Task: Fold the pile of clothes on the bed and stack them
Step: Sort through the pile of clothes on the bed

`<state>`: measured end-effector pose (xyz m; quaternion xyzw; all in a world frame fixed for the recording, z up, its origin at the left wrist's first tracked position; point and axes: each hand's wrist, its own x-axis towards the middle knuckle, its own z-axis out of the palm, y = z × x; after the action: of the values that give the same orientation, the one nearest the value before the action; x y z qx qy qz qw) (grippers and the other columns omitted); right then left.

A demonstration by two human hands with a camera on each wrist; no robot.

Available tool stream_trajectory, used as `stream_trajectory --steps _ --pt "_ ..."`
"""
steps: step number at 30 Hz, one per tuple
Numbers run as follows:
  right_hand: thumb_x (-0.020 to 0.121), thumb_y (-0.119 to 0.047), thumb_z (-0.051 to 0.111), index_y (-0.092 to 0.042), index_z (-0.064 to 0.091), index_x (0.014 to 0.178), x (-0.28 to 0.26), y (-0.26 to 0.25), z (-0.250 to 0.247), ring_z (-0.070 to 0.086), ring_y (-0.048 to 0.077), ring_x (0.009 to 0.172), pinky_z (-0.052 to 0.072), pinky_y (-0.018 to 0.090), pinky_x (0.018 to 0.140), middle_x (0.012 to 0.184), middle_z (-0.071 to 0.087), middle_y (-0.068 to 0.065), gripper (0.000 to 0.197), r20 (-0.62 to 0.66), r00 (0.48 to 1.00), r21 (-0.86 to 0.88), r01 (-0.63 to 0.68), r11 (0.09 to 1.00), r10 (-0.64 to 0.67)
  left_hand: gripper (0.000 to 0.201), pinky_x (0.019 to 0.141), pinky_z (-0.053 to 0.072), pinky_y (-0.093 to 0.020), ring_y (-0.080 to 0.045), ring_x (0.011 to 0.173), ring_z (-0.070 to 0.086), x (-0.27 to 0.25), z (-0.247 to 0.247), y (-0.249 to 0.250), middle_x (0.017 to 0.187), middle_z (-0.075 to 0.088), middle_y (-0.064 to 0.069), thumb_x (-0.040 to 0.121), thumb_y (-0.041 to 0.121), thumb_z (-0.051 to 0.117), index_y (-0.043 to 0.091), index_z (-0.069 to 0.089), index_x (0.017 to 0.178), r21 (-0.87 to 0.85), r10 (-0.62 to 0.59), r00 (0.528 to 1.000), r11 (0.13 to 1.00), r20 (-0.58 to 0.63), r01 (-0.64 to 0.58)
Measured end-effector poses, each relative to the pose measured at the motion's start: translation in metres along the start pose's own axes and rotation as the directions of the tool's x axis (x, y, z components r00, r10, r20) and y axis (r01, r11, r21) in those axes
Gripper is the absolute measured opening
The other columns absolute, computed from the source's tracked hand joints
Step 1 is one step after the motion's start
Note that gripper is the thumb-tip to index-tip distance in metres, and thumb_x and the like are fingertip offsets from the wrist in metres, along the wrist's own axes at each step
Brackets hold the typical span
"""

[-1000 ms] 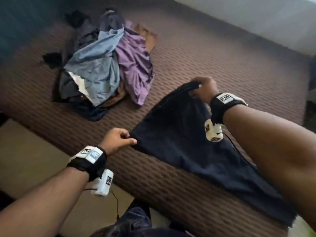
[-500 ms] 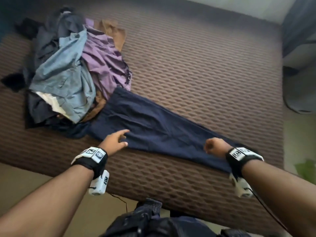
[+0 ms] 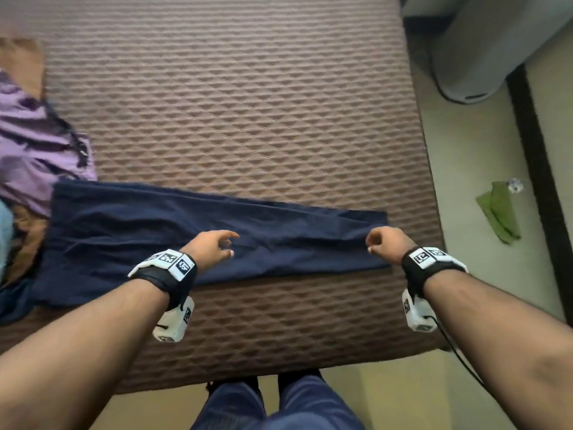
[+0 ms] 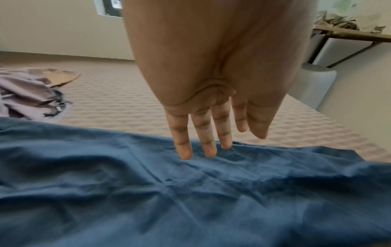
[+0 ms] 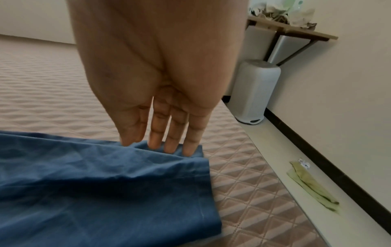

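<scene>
We are finding the trousers (image 3: 198,240) lying flat on the bed (image 3: 248,119), long axis running left to right across the lower frame. Right hand (image 3: 389,245) is hovering relaxed at the hem end; left hand (image 3: 210,248), fingers extended, is touching mid-length, holding nothing.

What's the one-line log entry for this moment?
stage: navy trousers laid flat on bed, unfolded | left hand: open over mid-leg | right hand: open at hem | unfolded pile: at left
</scene>
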<state>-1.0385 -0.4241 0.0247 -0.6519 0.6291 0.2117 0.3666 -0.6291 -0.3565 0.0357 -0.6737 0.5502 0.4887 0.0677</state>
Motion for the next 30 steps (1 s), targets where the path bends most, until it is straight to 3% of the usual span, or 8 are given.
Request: stream_trajectory --steps 7,11,13,16,20,24,27,30 --pt "0.086 -0.008 0.063 -0.012 0.052 0.139 0.076 0.048 0.007 0.05 0.03 0.13 0.038 0.038 0.109 0.142 0.053 0.012 0.055 -0.039 0.999 0.061 0.002 0.998 0.0 0.043 0.101 0.049 -0.041 -0.025 0.116 0.063 0.079 0.016 0.039 0.132 0.064 -0.006 0.091 0.011 0.068 0.015 0.06 0.133 0.088 0.029 0.999 0.996 0.013 -0.03" --pt "0.088 -0.026 0.067 -0.026 0.04 0.146 0.109 0.058 0.019 0.046 0.028 0.132 0.038 0.043 0.107 0.145 0.048 0.003 0.063 0.002 0.999 -0.084 -0.037 0.996 0.037 0.048 0.107 0.041 -0.036 -0.025 0.127 0.054 0.119 0.027 0.049 0.139 0.058 -0.004 0.09 0.01 0.068 0.014 0.057 0.137 0.161 0.045 0.999 0.986 0.031 -0.049" --pt "0.087 -0.032 0.069 -0.033 0.049 0.135 0.106 0.054 0.021 0.045 0.027 0.129 0.033 0.045 0.103 0.137 0.051 0.001 0.053 0.028 0.996 -0.124 -0.08 0.989 0.084 0.054 0.109 0.039 -0.036 -0.025 0.131 0.051 0.124 0.026 0.053 0.142 0.055 -0.005 0.088 0.008 0.069 0.014 0.054 0.14 0.175 0.073 0.997 0.982 0.009 -0.073" --pt "0.081 -0.032 0.074 -0.031 0.06 0.094 0.108 0.06 0.016 0.049 0.022 0.114 0.03 0.042 0.093 0.11 0.055 -0.002 0.02 0.051 0.993 -0.138 -0.1 0.985 0.107 0.067 0.112 0.036 -0.048 -0.027 0.136 0.043 0.148 0.027 0.06 0.149 0.047 -0.005 0.087 0.013 0.07 0.021 0.042 0.148 0.348 0.089 0.996 0.933 0.026 -0.093" --pt "0.075 -0.016 0.078 -0.022 0.049 0.075 0.099 0.082 -0.007 0.056 0.02 0.087 0.037 0.038 0.081 0.08 0.057 -0.008 0.029 0.114 0.993 0.121 -0.042 0.992 0.028 0.054 0.115 0.013 -0.061 -0.026 0.135 0.044 0.165 0.023 0.074 0.139 0.055 -0.001 0.093 0.028 0.063 0.03 0.044 0.143 0.584 -0.049 0.995 0.812 0.081 -0.007" --pt "0.076 -0.004 0.078 -0.019 0.064 0.093 0.1 0.097 -0.015 0.059 0.017 0.085 0.048 0.03 0.08 0.089 0.065 0.001 0.027 -0.164 0.986 0.48 0.067 0.875 0.015 0.014 0.11 0.021 -0.051 -0.029 0.113 0.06 0.176 0.015 0.072 0.109 0.067 -0.002 0.092 0.017 0.062 0.024 0.069 0.102 0.52 0.054 0.995 0.854 -0.09 0.001" --pt "0.078 -0.005 0.077 -0.013 0.062 0.118 0.119 0.103 0.005 0.062 0.022 0.103 0.05 0.033 0.094 0.113 0.066 0.009 0.042 -0.275 0.951 0.542 0.031 0.84 0.142 0.035 0.11 0.025 -0.059 -0.036 0.126 0.049 0.179 0.016 0.066 0.132 0.054 -0.01 0.092 0.025 0.065 0.022 0.058 0.126 0.406 -0.013 0.979 0.909 -0.205 0.097" --pt "0.076 -0.016 0.082 -0.013 0.049 0.137 0.122 0.106 0.036 0.058 0.025 0.115 0.045 0.036 0.102 0.125 0.06 0.011 0.068 -0.176 0.914 0.64 -0.176 0.748 0.365 0.072 0.11 0.024 -0.065 -0.033 0.139 0.037 0.175 0.033 0.065 0.153 0.038 -0.006 0.089 0.03 0.07 0.026 0.033 0.15 0.411 -0.038 0.99 0.907 -0.137 0.092"
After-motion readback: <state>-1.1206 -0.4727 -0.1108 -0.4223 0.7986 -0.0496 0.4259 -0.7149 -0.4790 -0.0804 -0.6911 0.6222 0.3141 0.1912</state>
